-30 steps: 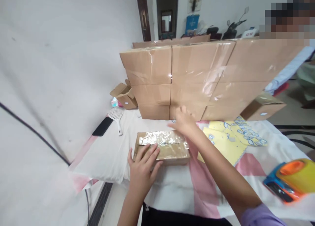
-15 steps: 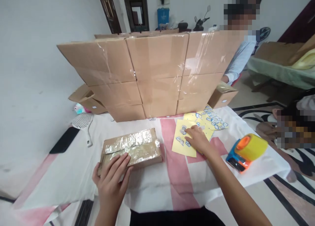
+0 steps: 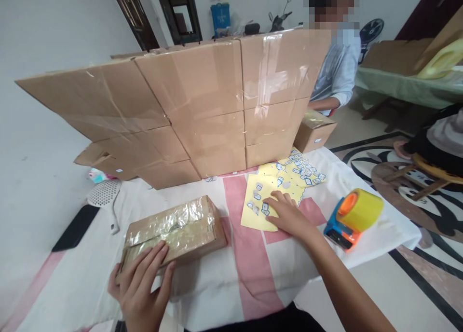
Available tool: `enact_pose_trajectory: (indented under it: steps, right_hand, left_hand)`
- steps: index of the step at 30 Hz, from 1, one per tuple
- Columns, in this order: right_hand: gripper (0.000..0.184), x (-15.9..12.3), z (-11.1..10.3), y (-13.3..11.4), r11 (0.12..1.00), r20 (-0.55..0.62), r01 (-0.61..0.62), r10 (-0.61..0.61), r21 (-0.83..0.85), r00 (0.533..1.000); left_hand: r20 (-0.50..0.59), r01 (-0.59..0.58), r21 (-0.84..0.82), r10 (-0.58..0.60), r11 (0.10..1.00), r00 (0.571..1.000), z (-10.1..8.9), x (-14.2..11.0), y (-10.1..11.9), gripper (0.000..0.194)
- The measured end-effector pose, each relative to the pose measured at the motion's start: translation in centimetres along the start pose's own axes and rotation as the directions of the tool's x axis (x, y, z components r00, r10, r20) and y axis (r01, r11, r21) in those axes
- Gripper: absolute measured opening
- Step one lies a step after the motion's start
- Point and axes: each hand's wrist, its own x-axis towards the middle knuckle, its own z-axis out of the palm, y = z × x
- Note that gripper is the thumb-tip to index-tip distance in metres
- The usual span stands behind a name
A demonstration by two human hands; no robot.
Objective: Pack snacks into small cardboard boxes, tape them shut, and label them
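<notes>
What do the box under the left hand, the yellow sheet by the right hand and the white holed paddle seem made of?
Box: probably cardboard, brown with folded edges; shiny, wrinkled film, likely tape, covers its top.
Yellow sheet: likely paper or thin card, flat and matte.
White holed paddle: perhaps plastic, smooth and evenly coloured.

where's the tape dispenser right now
In the head view, the tape dispenser sits toward the right on the white-and-pink cloth, to the right of the yellow sheets and the right hand.
</notes>
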Motion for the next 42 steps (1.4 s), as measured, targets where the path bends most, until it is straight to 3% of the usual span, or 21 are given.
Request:
enact_pose_trajectory:
  steps: [5,11,13,15,17,19,21,23,25,27,33,42]
  right_hand:
    - [0.017,0.8,1.2,-0.4,0.996,-0.139,0.027,-0.015,0.088,0.99]
    - [0.021,1.0,1.8,0.4,0.978,-0.178,0.073,-0.038,0.196,0.983]
    - [0.024,0.8,1.7,0.4,0.976,-0.18,0.071,-0.033,0.208,0.983]
    - [0.026,0.6,1.7,0.2,0.976,-0.177,0.067,-0.03,0.207,0.984]
    - [0.027,0.5,1.8,0.0,0.978,-0.179,0.057,-0.021,0.2,0.984]
    - [0.026,0.5,1.8,-0.1,0.98,-0.183,0.052,-0.016,0.194,0.983]
    - [0.024,0.5,1.9,0.0,0.98,-0.19,0.059,-0.022,0.192,0.982]
    - [0.022,0.5,2.0,0.2,0.979,-0.196,0.057,-0.018,0.194,0.98]
    - [0.019,0.6,1.9,0.5,0.977,-0.2,0.047,-0.004,0.21,0.98]
    - [0.02,0.7,1.8,0.8,0.972,-0.193,0.05,-0.005,0.231,0.981]
    - [0.044,0.6,1.5,0.9,0.971,-0.149,0.098,-0.066,0.218,0.987]
    - [0.016,1.5,2.8,-0.3,0.985,-0.24,-0.031,0.072,0.17,0.968]
  left_hand:
    - [0.012,-0.008,0.013,0.008,1.0,1.0,0.1,0.3,0.3,0.047]
    - [0.033,0.005,0.049,-0.007,0.999,0.999,-0.9,0.0,0.6,0.048]
    - [-0.049,-0.056,0.033,0.057,0.998,0.997,-1.4,-0.7,2.3,0.047]
    - [-0.094,-0.162,-0.081,0.154,0.983,0.984,-1.2,-1.0,5.7,0.043]
    - [0.036,-0.227,-0.305,0.249,0.925,0.968,0.5,-0.2,10.4,0.036]
    - [0.196,-0.225,-0.49,0.358,0.842,0.913,3.6,1.8,15.2,0.03]
    - [0.391,-0.144,-0.518,0.383,0.843,0.837,7.4,4.6,18.8,0.033]
    - [0.558,-0.036,-0.467,0.326,0.884,0.764,10.9,6.9,20.5,0.041]
    - [0.667,0.065,-0.442,0.279,0.895,0.691,13.1,7.9,20.6,0.045]
    - [0.723,0.157,-0.422,0.227,0.893,0.652,14.1,7.7,19.8,0.052]
    - [0.791,0.258,-0.376,0.163,0.89,0.59,13.9,6.2,18.4,0.063]
    - [0.816,0.25,-0.373,0.187,0.894,0.548,14.4,6.3,18.5,0.063]
